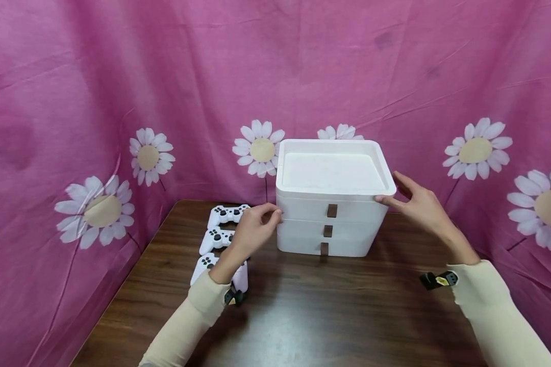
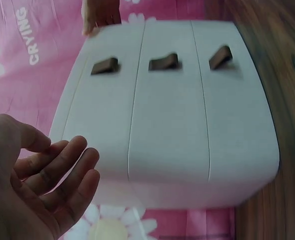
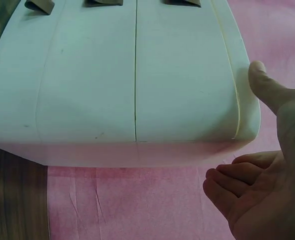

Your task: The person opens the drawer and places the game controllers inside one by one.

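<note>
— Drawer unit, white, three tiers with brown tabs, standing near the back edge of the dark wooden table, a little right of centre.

— And around it?

— Pink cloth with white daisies hanging behind and down both sides. Three white game controllers lined up along the left edge of the table, just beside the unit.

— Left hand?

— Raised at the unit's upper left corner, fingers loosely bent, gripping nothing; touching or not, hard to tell.

— Right hand?

— Spread at the upper right corner, thumb against the top rim, remaining fingers relaxed and apart from the side wall.
</note>
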The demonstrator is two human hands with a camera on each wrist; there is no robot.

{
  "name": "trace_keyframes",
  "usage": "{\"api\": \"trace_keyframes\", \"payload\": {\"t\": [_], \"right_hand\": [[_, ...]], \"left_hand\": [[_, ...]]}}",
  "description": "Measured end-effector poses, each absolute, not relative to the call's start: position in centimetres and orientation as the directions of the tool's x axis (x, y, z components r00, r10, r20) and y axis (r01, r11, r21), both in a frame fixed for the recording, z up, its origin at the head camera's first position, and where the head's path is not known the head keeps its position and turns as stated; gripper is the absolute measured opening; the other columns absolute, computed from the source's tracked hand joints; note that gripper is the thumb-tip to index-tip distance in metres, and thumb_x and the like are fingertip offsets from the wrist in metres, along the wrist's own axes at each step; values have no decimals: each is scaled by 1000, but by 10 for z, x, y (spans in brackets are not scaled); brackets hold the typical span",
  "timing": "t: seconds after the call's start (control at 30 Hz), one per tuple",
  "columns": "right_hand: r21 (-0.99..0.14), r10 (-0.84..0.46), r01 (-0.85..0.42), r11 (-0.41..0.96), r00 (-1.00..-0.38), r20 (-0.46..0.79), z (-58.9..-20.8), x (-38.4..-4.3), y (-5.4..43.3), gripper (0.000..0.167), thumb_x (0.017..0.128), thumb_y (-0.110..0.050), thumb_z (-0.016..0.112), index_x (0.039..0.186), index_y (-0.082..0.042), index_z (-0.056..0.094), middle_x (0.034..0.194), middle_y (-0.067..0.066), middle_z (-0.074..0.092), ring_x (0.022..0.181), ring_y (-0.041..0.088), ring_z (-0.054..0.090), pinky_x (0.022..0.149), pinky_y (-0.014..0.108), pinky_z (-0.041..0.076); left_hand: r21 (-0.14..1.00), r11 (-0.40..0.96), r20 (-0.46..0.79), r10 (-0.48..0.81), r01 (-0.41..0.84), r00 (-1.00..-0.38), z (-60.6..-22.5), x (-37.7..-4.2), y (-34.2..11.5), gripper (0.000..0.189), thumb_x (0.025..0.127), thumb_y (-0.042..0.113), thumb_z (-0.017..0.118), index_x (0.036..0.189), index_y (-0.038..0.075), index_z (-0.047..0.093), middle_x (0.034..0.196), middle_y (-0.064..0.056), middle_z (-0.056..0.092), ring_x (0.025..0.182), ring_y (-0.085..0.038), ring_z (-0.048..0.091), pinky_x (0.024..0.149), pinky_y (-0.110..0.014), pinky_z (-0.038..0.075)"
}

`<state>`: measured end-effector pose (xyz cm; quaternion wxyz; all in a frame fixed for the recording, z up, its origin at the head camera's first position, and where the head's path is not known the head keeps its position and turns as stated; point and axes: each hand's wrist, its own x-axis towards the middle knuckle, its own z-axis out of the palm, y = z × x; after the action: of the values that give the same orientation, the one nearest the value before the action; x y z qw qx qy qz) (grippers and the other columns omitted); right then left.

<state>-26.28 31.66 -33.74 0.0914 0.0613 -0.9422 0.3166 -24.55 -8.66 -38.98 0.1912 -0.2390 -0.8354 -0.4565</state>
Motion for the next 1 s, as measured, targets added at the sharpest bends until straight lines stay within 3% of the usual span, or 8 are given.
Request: {"api": "trace_keyframes", "payload": {"t": [0.23, 0.43, 0.57, 0.67, 0.83, 0.9, 1.0], "right_hand": [[-578, -82, -200, 791, -971, 224, -336, -267, 314, 97, 92, -51, 82, 166, -10, 36, 163, 28, 45, 143, 49, 49, 111, 68, 44], [-578, -102, -218, 786, -969, 226, -336, -269, 313, 95, 92, -49, 82, 165, -8, 38, 160, 29, 48, 135, 44, 53, 105, 62, 46], [-577, -100, -221, 786, -967, 235, -337, -269, 313, 93, 91, -49, 83, 164, -9, 41, 153, 28, 56, 125, 39, 58, 94, 39, 50], [-588, -95, -223, 777, -966, 242, -337, -269, 312, 94, 91, -48, 84, 164, -8, 41, 151, 28, 58, 124, 38, 60, 84, 19, 45], [-624, -80, -223, 749, -965, 248, -340, -269, 311, 100, 91, -45, 85, 167, -6, 33, 154, 30, 55, 131, 40, 59, 79, 6, 39], [-631, -80, -232, 740, -962, 260, -341, -269, 311, 97, 91, -44, 85, 166, -8, 35, 151, 29, 58, 124, 31, 62, 77, 4, 41], [-639, -88, -255, 726, -956, 281, -342, -269, 311, 90, 92, -41, 85, 165, -11, 40, 146, 27, 63, 108, 7, 61, 73, 4, 45]], "left_hand": [[729, 393, 505, 243, 560, -828, -392, -241, -59, 16, 103, 11, 66, 104, 2, 79, 87, -10, 82, 77, -26, 79, 70, -26, 61], [803, 357, 413, 246, 478, -877, -393, -244, -37, 19, 105, 14, 64, 113, 4, 79, 98, -9, 82, 87, -21, 80, 75, -25, 62], [846, 322, 356, 251, 424, -900, -395, -245, -23, 21, 106, 13, 62, 118, 4, 77, 108, -11, 81, 97, -22, 80, 80, -26, 61], [876, 297, 310, 258, 380, -915, -398, -245, -14, 23, 106, 14, 61, 122, 5, 76, 113, -11, 81, 101, -20, 80, 82, -25, 60], [897, 282, 267, 266, 340, -926, -404, -240, 2, 27, 106, 17, 63, 127, 5, 75, 117, -7, 81, 102, -14, 78, 83, -20, 59], [904, 265, 263, 273, 335, -925, -405, -237, 7, 28, 105, 16, 64, 129, 4, 73, 119, -8, 80, 103, -14, 78, 85, -19, 59], [917, 233, 253, 285, 323, -924, -407, -234, 15, 31, 104, 14, 64, 132, 2, 71, 121, -11, 79, 105, -17, 77, 86, -19, 59]]}}
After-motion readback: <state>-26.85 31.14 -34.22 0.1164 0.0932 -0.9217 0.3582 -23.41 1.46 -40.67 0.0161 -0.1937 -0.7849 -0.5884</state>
